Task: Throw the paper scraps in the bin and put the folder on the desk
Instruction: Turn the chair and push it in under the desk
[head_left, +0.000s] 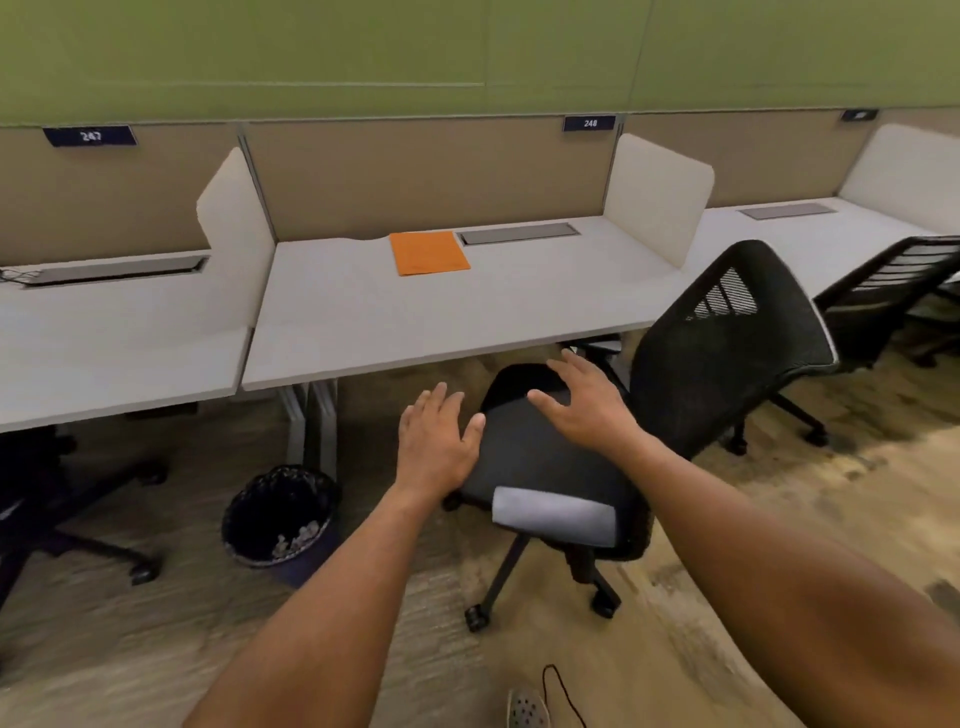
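Bin (280, 514) contents blurred, left chair (62, 499) cut off, floor smeared

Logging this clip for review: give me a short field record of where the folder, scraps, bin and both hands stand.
folder: orange folder lies flat on the desk, near the back
scraps: paper scraps inside the bin
bin: black mesh bin on the floor under the desk edge
left hand: open, empty, above the chair seat
right hand: open, empty, above the seat

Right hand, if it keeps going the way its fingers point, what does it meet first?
Probably the front edge of the white desk: the open right hand hovers over the black chair seat, fingers aimed up-left toward it. Depth is unclear.
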